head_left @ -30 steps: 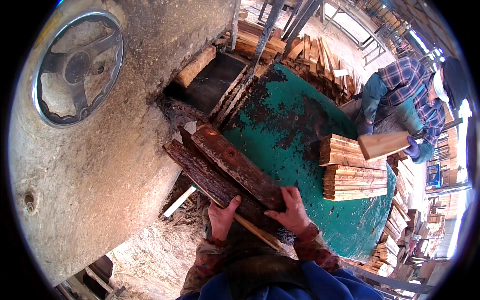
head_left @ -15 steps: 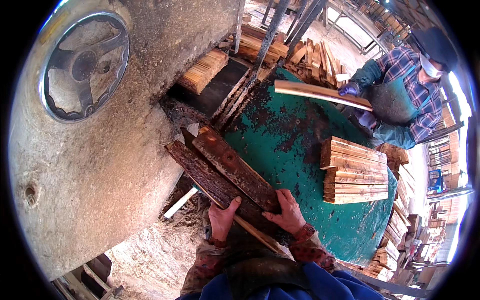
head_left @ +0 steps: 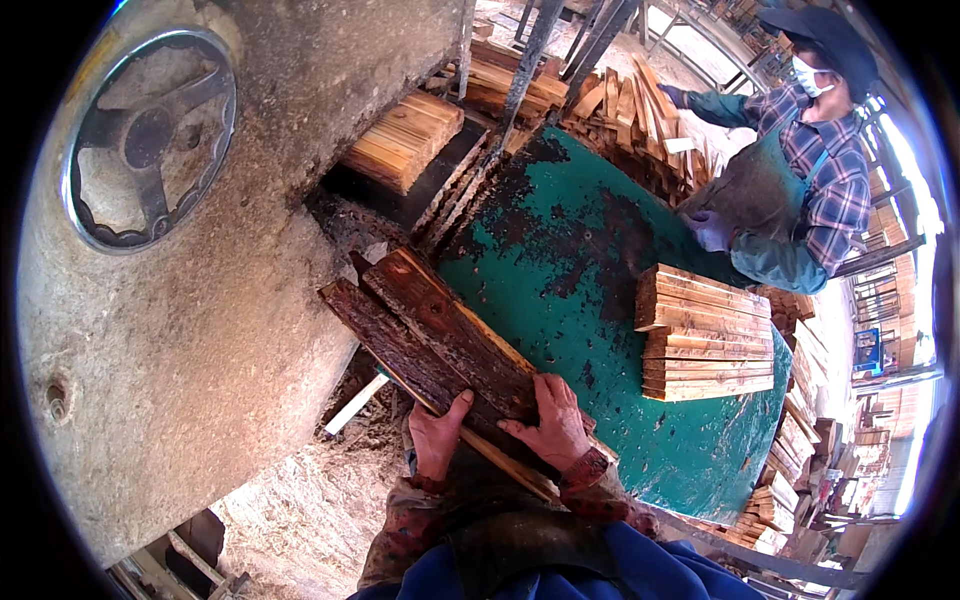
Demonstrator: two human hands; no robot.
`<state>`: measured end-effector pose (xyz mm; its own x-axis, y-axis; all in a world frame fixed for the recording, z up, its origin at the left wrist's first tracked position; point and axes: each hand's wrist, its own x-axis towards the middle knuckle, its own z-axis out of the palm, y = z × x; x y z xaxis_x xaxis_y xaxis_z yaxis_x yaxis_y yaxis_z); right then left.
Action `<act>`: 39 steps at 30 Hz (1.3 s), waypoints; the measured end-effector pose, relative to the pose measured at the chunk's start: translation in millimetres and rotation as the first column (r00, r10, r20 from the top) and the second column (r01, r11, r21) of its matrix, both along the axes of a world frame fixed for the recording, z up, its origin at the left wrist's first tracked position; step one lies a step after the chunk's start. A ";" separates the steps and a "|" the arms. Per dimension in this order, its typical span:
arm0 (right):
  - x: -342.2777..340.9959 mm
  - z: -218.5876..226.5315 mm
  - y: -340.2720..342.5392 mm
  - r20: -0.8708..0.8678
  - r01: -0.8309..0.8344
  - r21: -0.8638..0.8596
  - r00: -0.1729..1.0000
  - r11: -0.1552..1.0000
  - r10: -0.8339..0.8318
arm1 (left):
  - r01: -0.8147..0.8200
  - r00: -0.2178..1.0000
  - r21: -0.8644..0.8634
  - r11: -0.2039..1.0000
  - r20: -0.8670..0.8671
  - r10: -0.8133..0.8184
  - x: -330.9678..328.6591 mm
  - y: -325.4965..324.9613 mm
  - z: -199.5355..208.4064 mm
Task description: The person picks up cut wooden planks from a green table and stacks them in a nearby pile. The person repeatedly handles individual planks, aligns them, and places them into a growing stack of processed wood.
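Two rough, dark slabs of wood with bark on their upper faces lie side by side in front of me. My left hand (head_left: 437, 440) grips the edge of the left slab (head_left: 390, 345), its thumb over the bark. On the near end of the right slab (head_left: 440, 305) my right hand (head_left: 555, 428) is closed, thumb on top and fingers over the far edge. The far ends of both slabs point toward the gap beside the big machine panel (head_left: 240, 330). Behind my hands, the slabs' near ends are partly hidden.
A green, worn metal table (head_left: 620, 450) carries a stack of sawn planks (head_left: 705, 345). More planks (head_left: 405, 140) sit by the machine, which bears a handwheel (head_left: 150, 140). A pale handle (head_left: 355, 405) sticks out below the slabs. Across the table stands a co-worker (head_left: 815, 190) beside loose strips (head_left: 630, 105).
The two slabs now lie closer together, my right hand nearer my left. The co-worker no longer holds a board and has turned, one arm stretched toward the pile of strips.
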<state>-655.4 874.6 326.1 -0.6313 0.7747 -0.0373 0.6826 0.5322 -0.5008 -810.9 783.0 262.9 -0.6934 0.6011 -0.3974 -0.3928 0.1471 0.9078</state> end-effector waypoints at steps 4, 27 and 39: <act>10.6 14.8 -4.6 -0.036 -0.024 -0.034 0.999 0.999 0.023 | -0.023 1.000 0.021 1.000 -0.001 0.023 -0.1 1.1 9.5; -198.0 -28.9 165.9 -0.236 -0.070 0.051 0.968 0.996 0.080 | 0.019 0.998 0.128 0.992 0.059 -0.027 -3.5 -1.0 -3.4; -219.5 -38.1 162.3 -0.145 -0.097 0.177 0.982 0.979 0.124 | -0.012 0.998 0.148 0.989 0.062 0.003 -0.7 -5.8 -13.5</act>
